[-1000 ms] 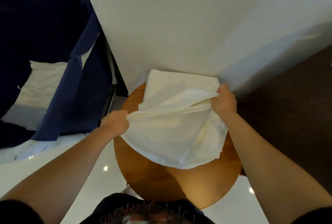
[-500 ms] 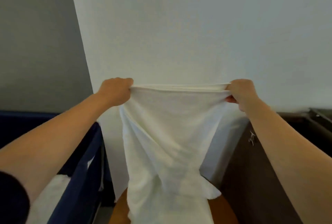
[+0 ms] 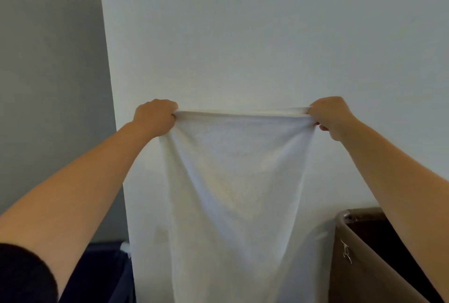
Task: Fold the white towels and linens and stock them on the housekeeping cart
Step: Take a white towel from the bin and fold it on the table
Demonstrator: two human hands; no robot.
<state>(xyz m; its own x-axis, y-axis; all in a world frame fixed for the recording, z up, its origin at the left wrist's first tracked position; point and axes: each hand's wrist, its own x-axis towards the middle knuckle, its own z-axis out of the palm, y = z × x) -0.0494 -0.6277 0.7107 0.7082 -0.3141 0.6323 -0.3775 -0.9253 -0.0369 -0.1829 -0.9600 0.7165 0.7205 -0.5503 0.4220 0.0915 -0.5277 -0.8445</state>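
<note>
Hanging toward 6 o'clock, the white towel (image 3: 235, 181) runs lengthwise downward, its top edge stretched level between left hand (image 3: 155, 118) and right hand (image 3: 331, 117), both fingers pinching corners.

a navy fabric bin (image 3: 102, 276) sits at the lower left, with a scrap of white cloth (image 3: 125, 247) at its top edge. a brown bin (image 3: 364, 278) stands at the lower right, its inside dark.
</note>
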